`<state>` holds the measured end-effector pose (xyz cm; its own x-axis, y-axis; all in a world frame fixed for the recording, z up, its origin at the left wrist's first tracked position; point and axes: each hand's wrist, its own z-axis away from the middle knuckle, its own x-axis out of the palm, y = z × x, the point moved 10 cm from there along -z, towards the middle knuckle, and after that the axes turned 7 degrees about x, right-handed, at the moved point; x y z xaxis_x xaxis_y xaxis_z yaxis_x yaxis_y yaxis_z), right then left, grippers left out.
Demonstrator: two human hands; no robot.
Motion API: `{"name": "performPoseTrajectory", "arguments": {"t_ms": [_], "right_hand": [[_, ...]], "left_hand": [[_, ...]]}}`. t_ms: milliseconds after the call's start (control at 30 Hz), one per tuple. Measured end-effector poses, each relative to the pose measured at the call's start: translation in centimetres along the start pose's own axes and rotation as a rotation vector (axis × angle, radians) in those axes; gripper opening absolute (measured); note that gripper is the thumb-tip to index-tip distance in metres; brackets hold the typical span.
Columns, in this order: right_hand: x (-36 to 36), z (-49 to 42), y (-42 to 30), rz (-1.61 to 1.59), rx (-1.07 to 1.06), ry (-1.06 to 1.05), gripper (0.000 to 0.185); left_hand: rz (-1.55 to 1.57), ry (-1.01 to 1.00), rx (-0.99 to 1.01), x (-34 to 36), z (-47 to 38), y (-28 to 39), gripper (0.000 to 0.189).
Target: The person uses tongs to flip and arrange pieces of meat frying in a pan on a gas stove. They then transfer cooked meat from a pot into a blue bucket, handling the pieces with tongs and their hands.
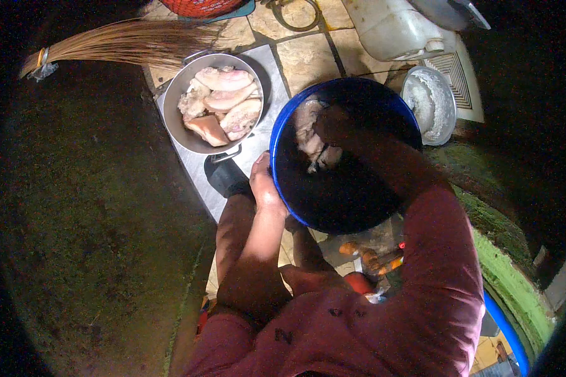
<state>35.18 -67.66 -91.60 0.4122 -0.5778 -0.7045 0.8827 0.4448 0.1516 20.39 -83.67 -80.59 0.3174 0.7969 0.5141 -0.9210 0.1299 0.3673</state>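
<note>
My left hand (266, 188) grips the near left side of a large round bucket with a blue rim (274, 155). My right arm reaches down into it, and the right hand (335, 125) is in deep shadow beside pale pieces of meat (310, 129). Whether its fingers are closed on a piece is hidden by the dark. Left of the bucket, a metal pot (170, 106) with loop handles holds several thick slabs of pale, fatty raw meat (226, 103). On the right, a bowl (448, 129) containing a white grainy substance (427, 106) sits against the bucket.
The pot stands on a grey tile (200, 188) over stone-patterned floor tiles (306, 61). A stick broom (118, 42) lies behind the pot. A white plastic jerrycan (391, 35) is at the back right. My shoe (224, 174) is just below the pot. A mossy ledge (495, 226) runs along the right.
</note>
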Motion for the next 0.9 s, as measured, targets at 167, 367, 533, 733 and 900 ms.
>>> {"name": "performPoseTrajectory", "arguments": {"t_ms": [167, 367, 533, 733, 900], "right_hand": [[0.2, 1.5, 2.1, -0.027, 0.023, -0.005, 0.041], [1.0, 5.8, 7.3, -0.101, 0.073, -0.024, 0.041], [1.3, 6.7, 8.2, -0.162, 0.118, -0.014, 0.041], [2.5, 3.8, 5.9, -0.181, 0.191, -0.009, 0.041], [3.1, 4.4, 7.0, -0.189, 0.184, -0.027, 0.041]], "left_hand": [[-0.037, -0.03, 0.057, -0.1, -0.1, 0.9, 0.023], [-0.033, 0.044, 0.086, -0.8, -0.4, 0.7, 0.023], [-0.068, -0.025, 0.072, -0.3, -0.3, 0.8, 0.022], [-0.001, 0.148, 0.048, -2.4, -0.5, 0.0, 0.018], [-0.053, 0.041, 0.077, -1.8, -0.7, 0.2, 0.017]]}}
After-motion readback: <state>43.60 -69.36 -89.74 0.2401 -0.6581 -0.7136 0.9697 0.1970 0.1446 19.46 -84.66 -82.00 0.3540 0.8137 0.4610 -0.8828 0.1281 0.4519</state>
